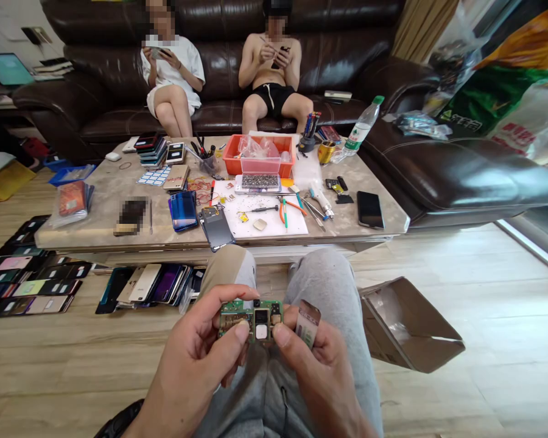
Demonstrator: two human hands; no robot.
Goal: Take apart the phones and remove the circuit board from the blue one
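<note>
Above my lap, both hands grip a green phone circuit board [261, 331] with a white square and dark parts at its middle. My left hand [205, 347] pinches the board's left end between thumb and fingers. At the right end, the thumb of my right hand [315, 359] presses on the board's lower edge. A small metallic, card-like piece [308, 322] with a pale label sticks up between the fingers of my right hand. The fingers behind the board are partly hidden.
A low table [365, 176] ahead holds a white mat [274, 225] with pliers [288, 210], an orange bin [232, 159], a bottle [364, 126] and phones. Phones lie on the floor at left; an open cardboard box [406, 322] stands right. Two people sit on the sofa.
</note>
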